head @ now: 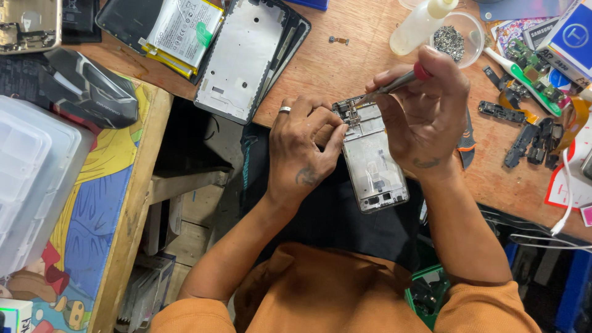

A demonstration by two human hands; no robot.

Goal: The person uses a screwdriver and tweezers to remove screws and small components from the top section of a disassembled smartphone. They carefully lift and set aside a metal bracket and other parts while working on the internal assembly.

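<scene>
An opened phone frame (374, 157) is held at the near edge of the wooden desk (345, 55), above the lap. It is steadied by the left hand (302, 145), whose fingers (336, 137) are pressed against its upper left edge. A screwdriver (394, 81) is pinched by the closed fingers (431, 65) of the right hand (422, 111), and its tip is placed on the frame's top part. A clear dish of small screws (450, 38) is seen just behind the right hand.
</scene>
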